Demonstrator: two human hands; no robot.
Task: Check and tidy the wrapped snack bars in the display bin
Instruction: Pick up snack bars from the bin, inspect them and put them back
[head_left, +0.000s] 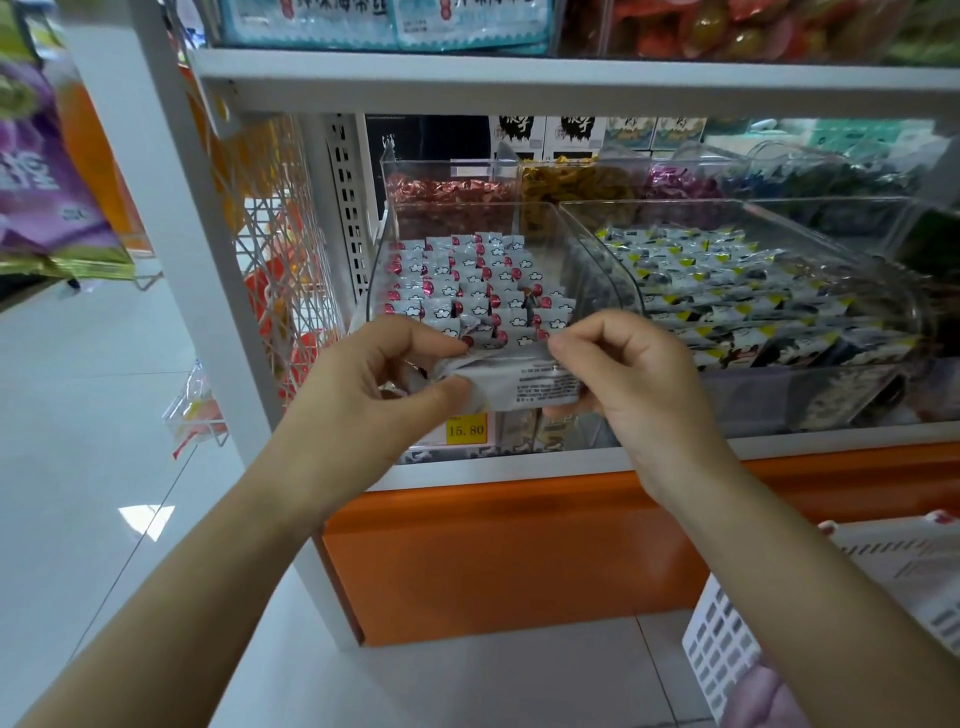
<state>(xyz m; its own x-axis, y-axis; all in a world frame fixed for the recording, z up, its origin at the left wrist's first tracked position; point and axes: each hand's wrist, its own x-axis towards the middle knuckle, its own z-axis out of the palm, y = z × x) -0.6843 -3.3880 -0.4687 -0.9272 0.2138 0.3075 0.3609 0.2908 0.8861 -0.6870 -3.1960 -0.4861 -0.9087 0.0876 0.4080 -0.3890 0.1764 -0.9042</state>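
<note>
Bare forearms lead to the left hand and right hand. Their curled fingers pinch one silver snack bar by its ends, its print probably facing up, just before the display bin of packed bars.

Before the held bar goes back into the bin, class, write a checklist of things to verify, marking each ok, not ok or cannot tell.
1. Grip: left hand and right hand both pinch the snack bar by its ends: ok.
2. Wrapper sound: printed back faces the camera, end seals under the fingers: cannot tell.
3. Same product as the bars in the display bin: front design hidden: cannot tell.
4. Rows neat: a front bar looks askew: not ok.
5. Price tag readable, 15.80: ok.
</note>
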